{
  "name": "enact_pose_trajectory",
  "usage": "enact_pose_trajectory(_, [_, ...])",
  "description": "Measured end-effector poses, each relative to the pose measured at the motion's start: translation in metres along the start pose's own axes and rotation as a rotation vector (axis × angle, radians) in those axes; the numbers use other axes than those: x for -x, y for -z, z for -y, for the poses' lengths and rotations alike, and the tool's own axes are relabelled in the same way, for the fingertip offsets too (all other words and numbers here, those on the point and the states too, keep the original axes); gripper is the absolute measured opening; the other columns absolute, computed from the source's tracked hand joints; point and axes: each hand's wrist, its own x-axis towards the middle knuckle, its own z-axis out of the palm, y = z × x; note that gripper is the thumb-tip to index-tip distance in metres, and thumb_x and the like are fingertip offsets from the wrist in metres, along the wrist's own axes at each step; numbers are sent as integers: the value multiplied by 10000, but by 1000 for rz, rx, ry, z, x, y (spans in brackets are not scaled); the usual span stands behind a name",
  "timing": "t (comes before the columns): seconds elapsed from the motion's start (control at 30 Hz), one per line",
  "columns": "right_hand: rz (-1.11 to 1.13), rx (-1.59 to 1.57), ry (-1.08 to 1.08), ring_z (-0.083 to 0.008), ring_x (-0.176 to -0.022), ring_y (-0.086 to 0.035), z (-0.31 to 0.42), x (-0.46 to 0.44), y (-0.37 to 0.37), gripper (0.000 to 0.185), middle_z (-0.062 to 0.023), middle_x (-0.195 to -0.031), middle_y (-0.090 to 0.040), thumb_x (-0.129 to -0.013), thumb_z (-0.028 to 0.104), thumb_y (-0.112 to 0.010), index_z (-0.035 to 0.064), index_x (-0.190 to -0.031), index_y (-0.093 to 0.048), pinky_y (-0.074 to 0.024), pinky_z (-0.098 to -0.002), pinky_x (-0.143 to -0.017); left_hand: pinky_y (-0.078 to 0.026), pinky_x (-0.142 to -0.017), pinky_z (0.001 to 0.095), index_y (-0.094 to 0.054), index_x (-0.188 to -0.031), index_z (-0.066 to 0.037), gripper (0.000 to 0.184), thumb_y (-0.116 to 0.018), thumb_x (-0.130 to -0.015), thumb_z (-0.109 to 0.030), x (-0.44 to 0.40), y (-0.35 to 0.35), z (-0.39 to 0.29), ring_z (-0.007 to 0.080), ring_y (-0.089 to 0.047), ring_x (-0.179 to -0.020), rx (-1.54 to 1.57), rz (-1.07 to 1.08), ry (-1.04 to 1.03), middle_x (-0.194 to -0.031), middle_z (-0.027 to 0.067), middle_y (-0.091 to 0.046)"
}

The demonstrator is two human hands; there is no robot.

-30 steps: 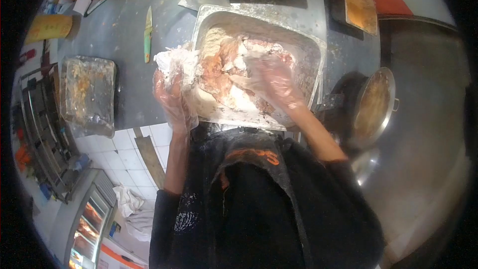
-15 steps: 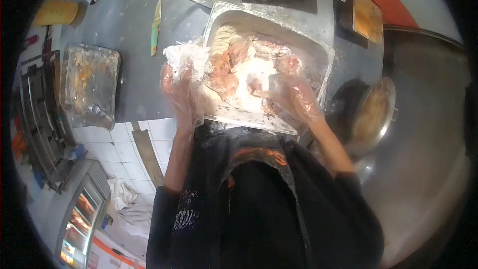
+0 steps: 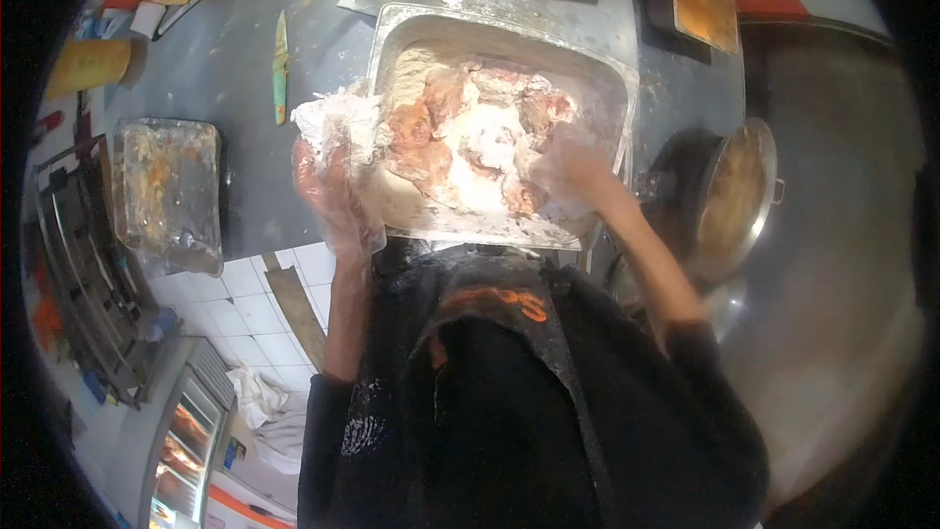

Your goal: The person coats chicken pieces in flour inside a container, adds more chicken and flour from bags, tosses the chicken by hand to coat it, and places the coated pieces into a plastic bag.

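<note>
A deep metal pan [image 3: 627,127] in front of me holds white flour [image 3: 487,137] and raw meat pieces [image 3: 413,127] partly dusted with it. At the pan's left edge, my left hand [image 3: 328,176], in a clear plastic glove, is closed round a lump coated thickly in flour [image 3: 336,120]; what lies under the coating is hidden. Over the right part of the pan, my right hand [image 3: 578,171], also gloved, is smeared by motion. It is close to the meat, and its fingers cannot be made out.
A knife with a green handle [image 3: 280,98] lies on the grey table, left of the pan. Further left is a messy shallow tray [image 3: 168,196]. A round pot [image 3: 739,198] stands at right. Further metal containers, one with orange contents [image 3: 703,5], are at the back.
The view has shifted, so most things sit further left. My right hand has drawn back from the middle of the flour toward the pan's right side. My left hand still holds the floured lump.
</note>
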Motion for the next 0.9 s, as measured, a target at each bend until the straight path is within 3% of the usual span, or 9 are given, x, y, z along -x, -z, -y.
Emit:
enact_pose_trajectory(0.07, [-117, -211, -201, -368, -843, -647, 10, -8, -12, 379, -279, -1025, -643, -905, 293, -568, -74, -823, -618, -521, -474, -769, -531, -826, 305, -539, -1222, 14, 327, -548, -975, -201, 0, 7, 10, 181, -621, -980, -182, 53, -196, -1113, 119, -622])
enact_pose_trajectory(0.13, [-308, 185, -26, -364, -848, -651, -8, -21, -48, 344, -269, -1036, -647, -856, 259, -606, -68, -748, -614, -522, -477, -767, -534, -825, 308, -532, -1231, 22, 348, -550, -975, -213, 1, 10, 13, 185, -625, -980, -135, 41, -171, -1113, 123, -622])
enact_pose_trajectory(0.23, [-209, 295, 109, -352, -859, -653, -25, -29, -44, 285, -253, -1052, -650, -802, 221, -630, -58, -744, -641, -528, -475, -768, -526, -838, 349, -537, -1244, 10, 370, -590, -935, -188, 3, 3, -1, 225, -609, -1018, 161, -14, 98, -1154, 143, -594])
enact_pose_trajectory(0.37, [98, -408, -172, -327, -893, -658, -13, -17, 24, 306, -242, -1086, -648, -795, 217, -642, -43, -951, -682, -534, -430, -765, -490, -886, 462, -553, -1267, -58, 448, -683, -840, -97, 7, 26, 26, 359, -553, -1129, -80, 25, -32, -1285, 204, -525])
enact_pose_trajectory(0.47, [4, 118, 177, -297, -981, -655, 5, 14, 77, 386, -222, -1168, -648, -877, 194, -611, -17, -1200, -610, -535, -383, -816, -483, -900, 484, -533, -1296, -70, 498, -690, -823, -73, 5, 35, 40, 391, -534, -1161, -440, 80, -320, -1307, 208, -517])
enact_pose_trajectory(0.5, [-48, -350, 1, -290, -1036, -642, -18, 20, 66, 389, -207, -1218, -636, -924, 203, -589, 12, -1262, -564, -525, -379, -865, -481, -906, 480, -524, -1308, -69, 505, -686, -830, -77, 5, 37, 40, 388, -533, -1165, -549, 98, -411, -1303, 205, -521])
enact_pose_trajectory(0.6, [-269, -949, -88, -282, -1119, -609, -26, 42, 90, 407, -176, -1293, -607, -969, 251, -598, 48, -1317, -539, -496, -387, -962, -475, -929, 457, -495, -1350, -64, 511, -664, -870, -113, 3, 31, 22, 365, -534, -1171, -861, 104, -681, -1281, 200, -539])
enact_pose_trajectory(0.8, [-473, -951, 106, -277, -1074, -618, -23, 20, 134, 373, -172, -1213, -623, -941, 239, -628, 38, -1252, -576, -498, -387, -944, -481, -940, 365, -561, -1279, -5, 404, -585, -971, -265, 0, 2, -22, 282, -573, -1157, -145, 83, -51, -1256, 193, -580])
enact_pose_trajectory(0.9, [-460, -890, 152, -276, -1046, -624, -20, -7, 136, 343, -175, -1171, -631, -932, 223, -630, 32, -1214, -593, -501, -383, -927, -461, -1004, 367, -554, -1307, 17, 407, -603, -969, -205, -19, -4, -24, 278, -548, -1229, -1011, 295, -706, -1341, 192, -545])
